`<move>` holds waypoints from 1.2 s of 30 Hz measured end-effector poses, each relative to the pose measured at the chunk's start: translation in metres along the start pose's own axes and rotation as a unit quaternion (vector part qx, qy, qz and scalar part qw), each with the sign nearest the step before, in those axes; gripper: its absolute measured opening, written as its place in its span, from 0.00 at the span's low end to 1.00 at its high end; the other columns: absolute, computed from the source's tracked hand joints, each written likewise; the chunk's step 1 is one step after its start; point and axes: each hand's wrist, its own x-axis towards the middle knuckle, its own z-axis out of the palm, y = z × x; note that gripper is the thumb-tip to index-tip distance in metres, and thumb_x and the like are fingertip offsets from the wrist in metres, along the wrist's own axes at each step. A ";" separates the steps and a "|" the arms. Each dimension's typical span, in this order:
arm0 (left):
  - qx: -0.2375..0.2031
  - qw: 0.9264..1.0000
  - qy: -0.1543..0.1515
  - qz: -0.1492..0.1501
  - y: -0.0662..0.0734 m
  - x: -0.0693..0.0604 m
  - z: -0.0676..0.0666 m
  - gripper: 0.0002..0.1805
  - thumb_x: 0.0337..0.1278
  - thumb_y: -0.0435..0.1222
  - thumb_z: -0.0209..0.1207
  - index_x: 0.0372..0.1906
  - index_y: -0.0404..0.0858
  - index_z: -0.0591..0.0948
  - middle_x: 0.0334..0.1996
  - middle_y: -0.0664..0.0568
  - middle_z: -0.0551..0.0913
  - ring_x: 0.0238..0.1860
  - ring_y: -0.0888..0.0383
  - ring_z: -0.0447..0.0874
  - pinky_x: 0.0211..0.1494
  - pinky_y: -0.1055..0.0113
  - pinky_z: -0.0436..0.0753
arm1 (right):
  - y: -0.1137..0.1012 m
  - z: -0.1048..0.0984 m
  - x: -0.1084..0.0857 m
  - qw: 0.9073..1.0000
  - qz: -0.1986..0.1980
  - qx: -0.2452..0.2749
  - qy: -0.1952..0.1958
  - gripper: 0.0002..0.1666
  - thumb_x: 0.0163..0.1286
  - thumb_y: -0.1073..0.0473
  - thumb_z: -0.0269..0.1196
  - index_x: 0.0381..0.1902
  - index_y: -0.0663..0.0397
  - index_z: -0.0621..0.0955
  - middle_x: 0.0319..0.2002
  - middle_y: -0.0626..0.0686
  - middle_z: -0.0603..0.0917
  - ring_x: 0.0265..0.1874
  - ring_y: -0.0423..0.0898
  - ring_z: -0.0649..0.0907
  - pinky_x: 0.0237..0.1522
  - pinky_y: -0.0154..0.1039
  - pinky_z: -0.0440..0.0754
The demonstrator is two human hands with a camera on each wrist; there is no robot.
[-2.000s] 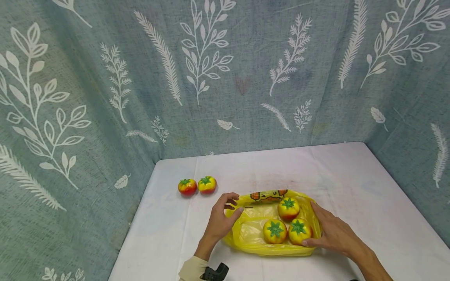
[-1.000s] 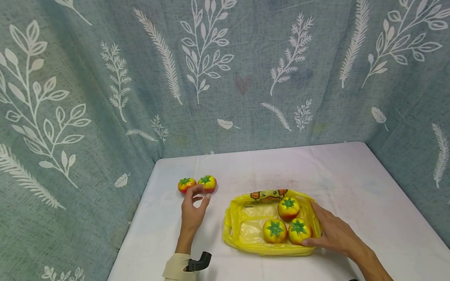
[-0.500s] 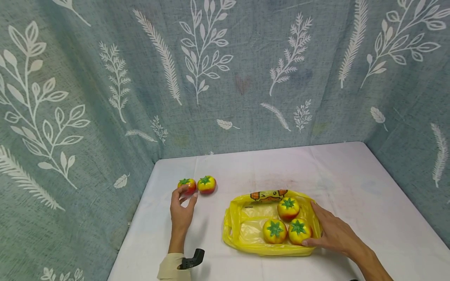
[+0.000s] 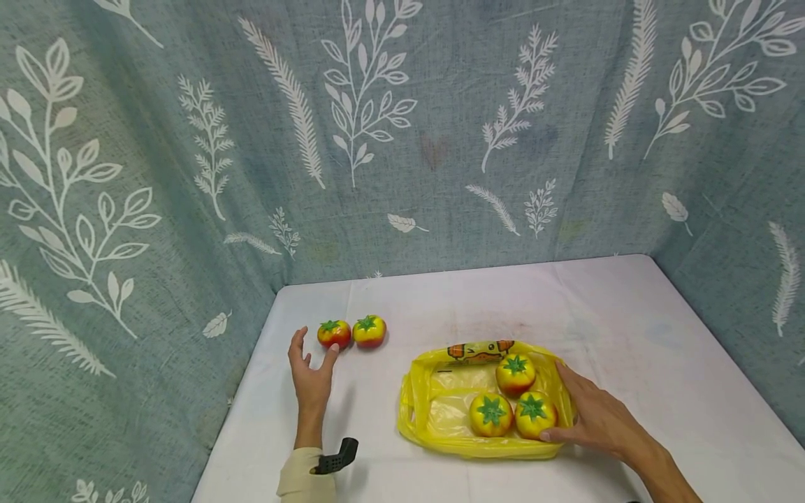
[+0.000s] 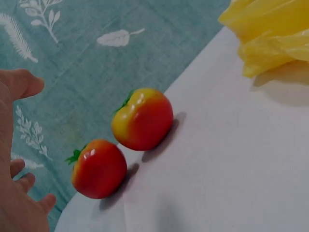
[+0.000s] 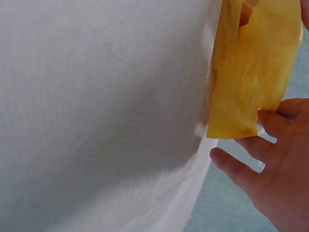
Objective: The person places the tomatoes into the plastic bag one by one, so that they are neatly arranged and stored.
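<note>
My left hand (image 4: 312, 381) is spread with thumb and fingers apart, just short of a red-and-yellow toy tomato (image 4: 334, 335). The thumb looks close to its front; whether it touches cannot be told. A second toy tomato (image 4: 369, 331) sits right beside it. In the left wrist view, a gap shows between my hand (image 5: 24, 193) and the nearer tomato (image 5: 99, 169). My right hand (image 4: 600, 416) holds the right side of a yellow plastic bag (image 4: 453, 446), thumb over the rim and fingers along the outside. Inside are three toy tomatoes (image 4: 492, 415), grouped toward the right.
A white-covered table (image 4: 660, 349) lies beneath everything. Green-grey cloth (image 4: 434, 209) with white leaf prints hangs behind it and on both sides. The bag's handle loop (image 4: 409, 409) lies at its left end.
My left hand has left the bag's left side, passed leftward by the far tomatoes, and opened wider beside the left one. My right hand and the bag have stayed in place.
</note>
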 end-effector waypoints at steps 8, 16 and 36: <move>-0.015 0.999 -0.013 -0.050 -0.011 0.008 -0.003 0.46 0.63 0.36 0.67 0.80 0.41 0.54 0.79 0.45 0.51 0.79 0.44 0.48 0.78 0.45 0.54 | -0.001 0.000 0.000 1.000 -0.001 -0.001 0.003 0.81 0.44 0.18 0.69 0.80 0.62 0.51 0.73 0.70 0.63 0.65 0.70 0.71 0.56 0.72 0.73; -0.009 0.995 -0.027 -0.099 -0.022 0.017 -0.002 0.52 0.63 0.37 0.67 0.82 0.42 0.46 0.82 0.47 0.44 0.80 0.45 0.44 0.78 0.48 0.52 | -0.001 0.000 0.002 1.000 0.001 -0.003 -0.002 0.80 0.45 0.18 0.68 0.80 0.63 0.51 0.73 0.70 0.62 0.65 0.71 0.71 0.56 0.72 0.73; -0.005 0.987 -0.072 -0.145 -0.041 0.035 0.006 0.56 0.62 0.36 0.68 0.83 0.44 0.41 0.82 0.47 0.40 0.80 0.48 0.43 0.79 0.54 0.51 | -0.003 -0.003 0.001 1.000 0.001 -0.006 -0.007 0.80 0.45 0.20 0.70 0.80 0.63 0.51 0.73 0.71 0.62 0.65 0.71 0.71 0.56 0.71 0.74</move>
